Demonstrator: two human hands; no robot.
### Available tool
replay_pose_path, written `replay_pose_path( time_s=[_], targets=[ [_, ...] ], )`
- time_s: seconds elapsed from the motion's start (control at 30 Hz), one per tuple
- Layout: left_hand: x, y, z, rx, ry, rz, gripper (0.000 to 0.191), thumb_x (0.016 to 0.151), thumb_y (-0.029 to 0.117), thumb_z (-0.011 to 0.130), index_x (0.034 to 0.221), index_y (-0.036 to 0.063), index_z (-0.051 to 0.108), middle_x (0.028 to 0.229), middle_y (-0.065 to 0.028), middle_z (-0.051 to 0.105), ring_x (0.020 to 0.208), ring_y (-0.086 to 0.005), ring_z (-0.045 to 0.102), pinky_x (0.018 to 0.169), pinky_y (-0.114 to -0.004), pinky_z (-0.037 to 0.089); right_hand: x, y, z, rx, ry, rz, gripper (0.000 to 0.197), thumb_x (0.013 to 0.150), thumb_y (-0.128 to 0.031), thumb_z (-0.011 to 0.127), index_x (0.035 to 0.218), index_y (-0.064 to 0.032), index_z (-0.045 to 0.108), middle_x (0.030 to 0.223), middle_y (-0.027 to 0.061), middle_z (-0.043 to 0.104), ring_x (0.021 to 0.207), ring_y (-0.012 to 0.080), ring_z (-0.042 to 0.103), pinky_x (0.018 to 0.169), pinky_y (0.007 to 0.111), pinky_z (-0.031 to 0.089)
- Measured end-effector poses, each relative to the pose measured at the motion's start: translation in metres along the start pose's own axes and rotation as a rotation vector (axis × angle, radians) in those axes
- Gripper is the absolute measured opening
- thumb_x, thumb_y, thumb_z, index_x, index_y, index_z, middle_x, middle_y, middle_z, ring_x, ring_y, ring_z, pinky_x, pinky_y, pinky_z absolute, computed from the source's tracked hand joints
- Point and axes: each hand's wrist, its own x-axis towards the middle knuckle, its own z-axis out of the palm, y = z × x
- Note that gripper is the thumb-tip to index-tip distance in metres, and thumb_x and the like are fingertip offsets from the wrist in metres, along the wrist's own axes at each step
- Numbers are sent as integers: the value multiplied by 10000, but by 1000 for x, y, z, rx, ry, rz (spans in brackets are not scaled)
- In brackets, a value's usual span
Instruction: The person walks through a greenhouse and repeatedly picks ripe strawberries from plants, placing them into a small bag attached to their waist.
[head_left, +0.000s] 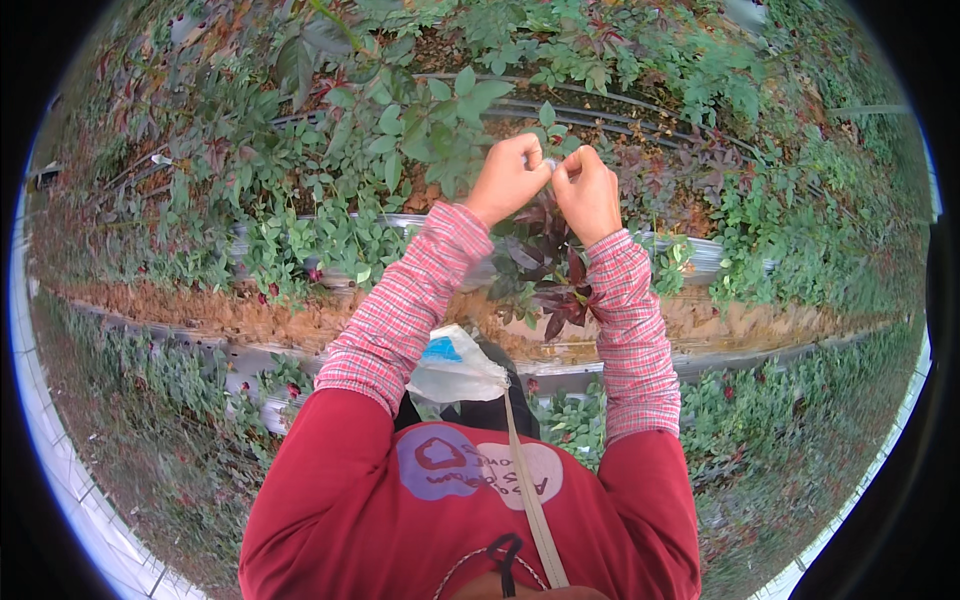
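Observation:
Side by side above the rose plants, my left hand (507, 180) and my right hand (589, 196) nearly touch at the fingertips. Both are curled into a pinch on a small whitish, translucent piece of material (552, 163); most of it is hidden by my fingers, and I cannot tell exactly what it is. Just beneath them a rose shoot with dark purple-red leaves (556, 259) leans out over the path. A leafy green rose stem (424, 124) rises close to my left hand.
A white bag (459, 367) with a blue patch hangs at my waist from a beige strap (521, 450). Between beds edged with silvery plastic film (705, 259) runs a bare soil path (247, 311). Black irrigation pipes (600, 120) lie along the far bed among dense rose foliage.

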Motion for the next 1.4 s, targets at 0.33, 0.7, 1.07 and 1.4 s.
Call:
replay_pose_path(
  time_s=[0.33,0.7,1.07,1.4],
  targets=[
    [13,-8,26,361,405,162,174,889,102,701,1010,40,593,874,-125,632,794,-338,668,692,-436,532,21,7,17,-64,67,39,304,879,-93,644,1139,64,669,1022,295,699,938,462,689,824,518,544],
    [41,-33,50,-43,352,201,276,1005,96,608,1238,3,722,1145,-148,756,1018,-215,724,864,-332,562,43,40,29,46,228,20,241,904,-99,644,1088,50,683,808,204,738,719,317,739,712,406,581],
    [51,-41,37,-389,86,-83,183,1045,217,607,1062,65,708,629,103,446,494,10,328,452,-217,216,39,54,19,454,94,290,130,955,-111,693,1002,9,715,798,45,723,642,102,659,601,288,541],
    [46,-40,24,-943,-306,-400,185,1053,217,597,1113,48,643,695,81,496,490,3,305,418,-209,209,40,73,11,822,-80,524,132,1020,-151,648,1051,-31,695,812,-7,686,635,74,624,564,223,469]
  ],
)
